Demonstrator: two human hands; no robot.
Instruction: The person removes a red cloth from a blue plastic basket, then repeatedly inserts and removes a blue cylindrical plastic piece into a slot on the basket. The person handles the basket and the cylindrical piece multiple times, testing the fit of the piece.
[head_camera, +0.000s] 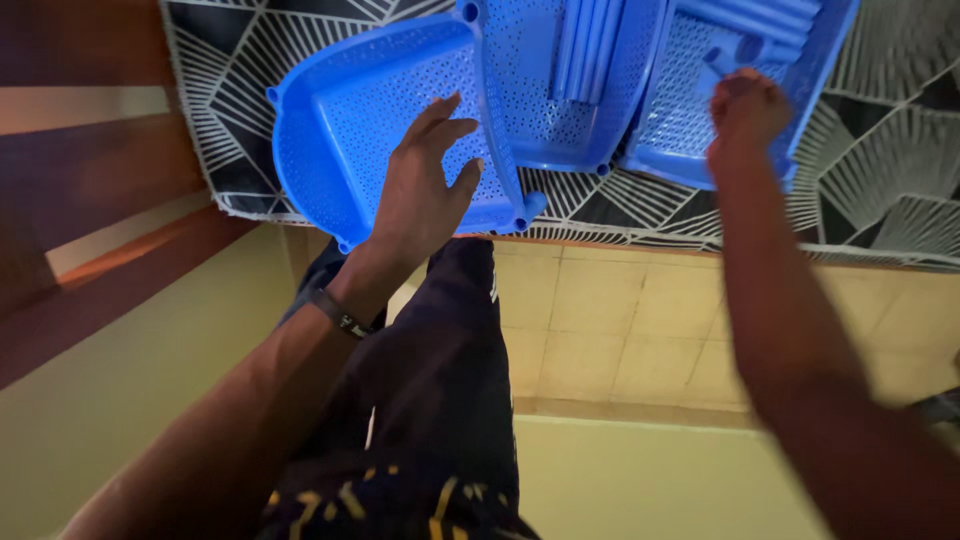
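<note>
Three blue perforated plastic shelf trays lie side by side on a black-and-white patterned rug (230, 90). My left hand (425, 180) hovers with fingers spread over the left tray (330, 130), close to its inner rim, holding nothing. My right hand (745, 110) is closed on the front edge of the right tray (690, 120). The middle tray (545, 110) holds several blue plastic tubes (590, 45). More blue tubes (760, 20) lie in the right tray, beyond my right hand.
Beige floor tiles (620, 320) run along the rug's near edge. My legs in dark patterned trousers (440, 400) fill the lower middle. A brown wooden surface (90, 200) and a pale yellow wall (130, 400) lie at the left.
</note>
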